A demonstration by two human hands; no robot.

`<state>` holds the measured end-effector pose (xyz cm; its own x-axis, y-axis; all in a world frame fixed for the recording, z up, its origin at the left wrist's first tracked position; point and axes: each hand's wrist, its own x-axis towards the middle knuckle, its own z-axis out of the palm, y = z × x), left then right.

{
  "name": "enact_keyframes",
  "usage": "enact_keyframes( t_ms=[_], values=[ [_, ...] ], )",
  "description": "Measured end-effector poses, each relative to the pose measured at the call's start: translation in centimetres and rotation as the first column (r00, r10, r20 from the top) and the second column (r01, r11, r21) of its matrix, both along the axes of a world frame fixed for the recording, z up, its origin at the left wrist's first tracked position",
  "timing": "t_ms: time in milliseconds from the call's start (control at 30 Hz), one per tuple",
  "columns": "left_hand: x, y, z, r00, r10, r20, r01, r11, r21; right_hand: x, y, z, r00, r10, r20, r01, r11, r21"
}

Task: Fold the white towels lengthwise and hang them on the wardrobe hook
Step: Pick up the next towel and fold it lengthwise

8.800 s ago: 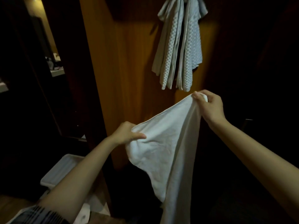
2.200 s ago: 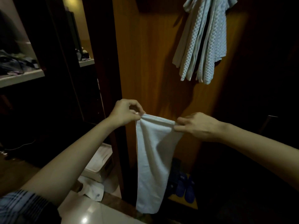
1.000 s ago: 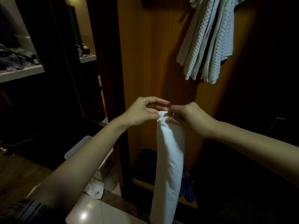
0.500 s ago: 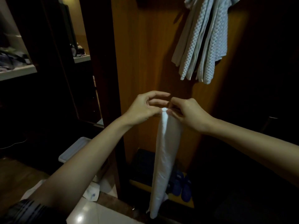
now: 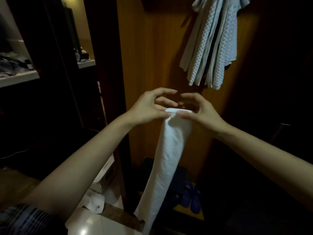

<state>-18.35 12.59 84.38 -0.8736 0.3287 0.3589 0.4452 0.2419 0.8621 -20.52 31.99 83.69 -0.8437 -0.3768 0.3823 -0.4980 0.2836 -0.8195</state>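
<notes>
Top edge of the white towel (image 5: 169, 150) is pinched by left hand (image 5: 149, 109) and right hand (image 5: 201, 112), hands close together, other fingers spread. Towel is folded into a narrow strip, hung straight down below the hands. Judgement: layers should be kept aligned at the top before lifting; pinch to be held firm so the fold isn't lost. Hook itself not visible; quilted towels (image 5: 211, 48) already hung above right hand on the wardrobe panel (image 5: 152, 65), likely crowding it. Blue slippers (image 5: 191, 199) seen on the wardrobe floor below.
</notes>
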Motion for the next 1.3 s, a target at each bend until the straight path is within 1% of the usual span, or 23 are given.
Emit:
enact_keyframes(
  t_ms=[33,67,100,133,200,233,300,367,433,533,600,667,700,767,900,1067,1200,1300],
  values=[
    [0.0,-0.1,0.0,1.0,-0.007,0.005,0.007,1.0,0.024,-0.1,0.4,-0.2,0.961,0.142,0.238,-0.096,0.976,-0.195],
    [0.0,-0.3,0.0,1.0,-0.015,0.008,0.014,0.998,0.055,-0.2,0.8,-0.8,0.894,0.246,0.374,-0.123,0.939,-0.322],
    [0.0,-0.4,0.0,1.0,-0.019,0.008,0.019,0.996,0.088,-0.3,1.1,-1.6,0.856,0.3,0.421,-0.142,0.919,-0.366],
    [0.1,-0.6,0.0,1.0,-0.021,0.004,0.02,0.993,0.116,-0.2,1.1,-2.5,0.837,0.331,0.436,-0.165,0.912,-0.375],
    [0.2,-0.8,0.2,1.0,-0.018,-0.012,0.019,0.987,0.159,0.2,0.8,-4.1,0.82,0.358,0.446,-0.198,0.909,-0.366],
    [0.2,-0.8,0.3,1.0,-0.011,-0.025,0.015,0.985,0.172,0.4,0.5,-4.6,0.826,0.353,0.439,-0.197,0.911,-0.362],
    [0.3,-0.7,0.5,0.998,0.027,-0.05,-0.017,0.98,0.199,0.7,-0.1,-4.6,0.856,0.321,0.405,-0.165,0.913,-0.374],
    [0.2,-0.6,0.6,0.994,0.09,-0.065,-0.072,0.97,0.231,1.0,-0.7,-3.8,0.908,0.243,0.34,-0.106,0.921,-0.375],
    [0.1,-0.4,0.6,0.992,0.117,-0.048,-0.099,0.954,0.284,0.9,-1.2,-2.9,0.94,0.184,0.286,-0.059,0.916,-0.396],
    [0.3,-0.3,0.2,0.996,0.02,0.091,-0.049,0.943,0.329,0.8,-2.1,-1.8,0.96,0.128,0.249,-0.01,0.905,-0.426],
    [0.5,-0.2,-0.7,0.978,-0.053,0.202,-0.011,0.952,0.305,0.9,-2.5,-1.0,0.966,0.108,0.235,0.007,0.897,-0.443],
    [0.6,0.1,-1.9,0.957,-0.106,0.271,0.034,0.966,0.256,0.9,-3.0,-0.1,0.974,0.078,0.213,0.025,0.895,-0.445],
    [0.5,0.4,-2.5,0.948,-0.116,0.295,0.041,0.968,0.247,0.9,-3.1,0.4,0.977,0.061,0.204,0.038,0.894,-0.447],
    [0.4,1.0,-3.3,0.948,-0.077,0.309,0.0,0.97,0.244,0.8,-3.4,1.3,0.979,0.028,0.204,0.067,0.893,-0.444],
    [0.2,2.4,-3.7,0.948,0.057,0.313,-0.138,0.96,0.243,0.4,-3.4,3.3,0.969,-0.02,0.246,0.131,0.885,-0.447],
    [0.0,3.6,-4.2,0.946,0.116,0.304,-0.189,0.957,0.222,0.3,-3.5,4.9,0.93,0.002,0.367,0.195,0.844,-0.5],
    [0.2,3.8,-4.5,0.95,0.079,0.301,-0.131,0.979,0.159,0.7,-3.4,6.3,0.906,-0.013,0.424,0.267,0.794,-0.546],
    [0.5,3.8,-4.4,0.948,0.07,0.31,-0.081,0.996,0.024,0.7,-2.9,7.6,0.837,0.005,0.548,0.357,0.754,-0.552]
  ],
)
